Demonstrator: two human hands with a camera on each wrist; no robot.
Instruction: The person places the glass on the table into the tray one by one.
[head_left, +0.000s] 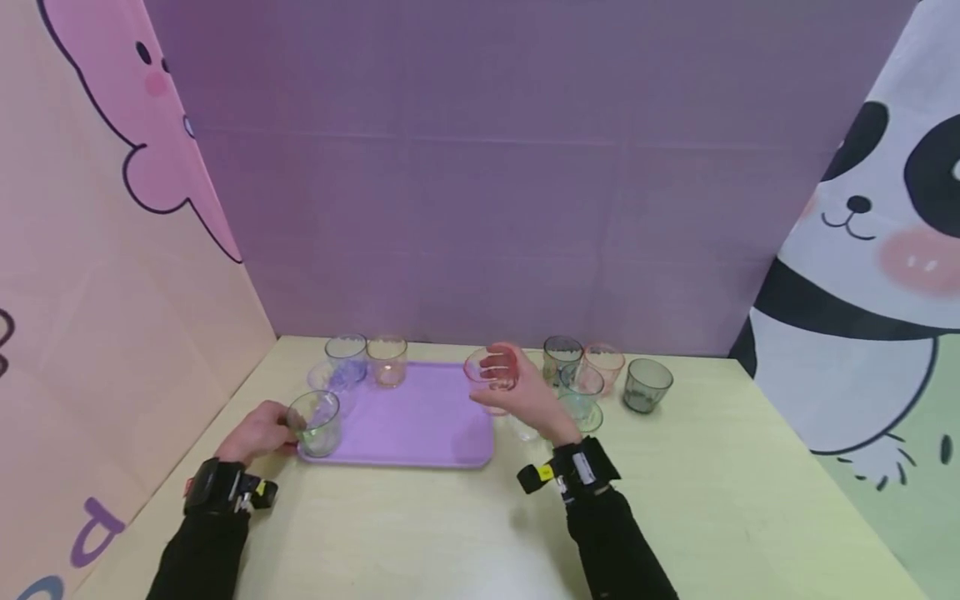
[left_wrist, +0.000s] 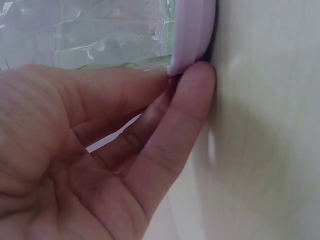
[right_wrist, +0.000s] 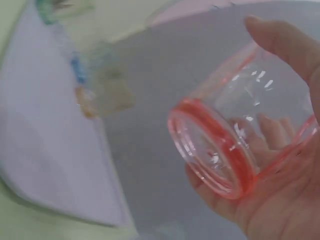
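My left hand (head_left: pixel 258 431) pinches the rim of a purple tray (head_left: pixel 412 429) at its near-left corner. The left wrist view shows thumb and finger meeting on the tray's pale edge (left_wrist: pixel 192 35). A green-tinted clear glass (head_left: pixel 318 433) stands on the tray right beside that hand. Raised over the tray's right edge, my right hand (head_left: pixel 528 396) holds a clear glass with a red-pink tint (right_wrist: pixel 215 145). In the right wrist view the glass is tilted, its thick base facing left, and the fingers wrap behind it.
On the tray's left side stand a blue glass (head_left: pixel 347 354), an amber glass (head_left: pixel 387 371) and a faint purple one. Several glasses cluster right of the tray, among them a pink glass (head_left: pixel 606 362) and a grey glass (head_left: pixel 647 387). A purple wall (head_left: pixel 480 208) closes the back.
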